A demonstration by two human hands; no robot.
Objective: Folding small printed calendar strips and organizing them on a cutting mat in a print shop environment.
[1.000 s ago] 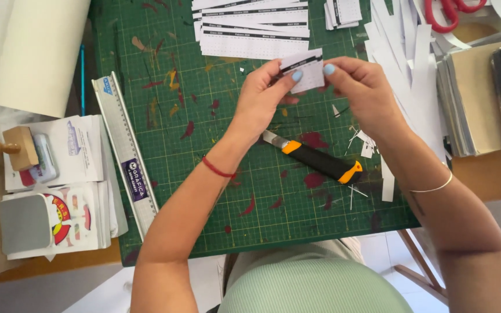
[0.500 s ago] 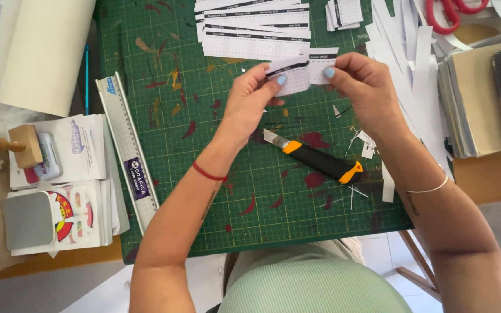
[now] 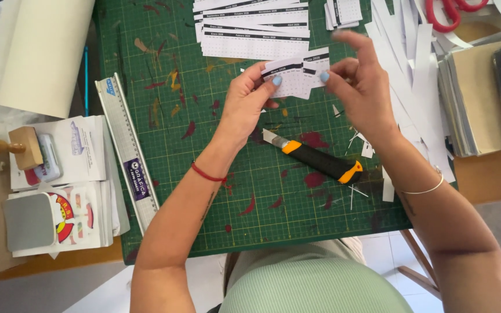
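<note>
Your left hand (image 3: 244,104) and right hand (image 3: 362,87) fingers pinch small paper cards (image 3: 294,74); a utility knife (image 3: 314,157) lies just below them

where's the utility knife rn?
Head view: the utility knife lies on the green cutting mat, centre-right, just below the left hand and right hand, touching neither.

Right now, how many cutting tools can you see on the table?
2: a black-and-orange utility knife on the green cutting mat below both hands, and red-handled scissors at the top right edge, partly cut off. Paper may hide others.
</note>
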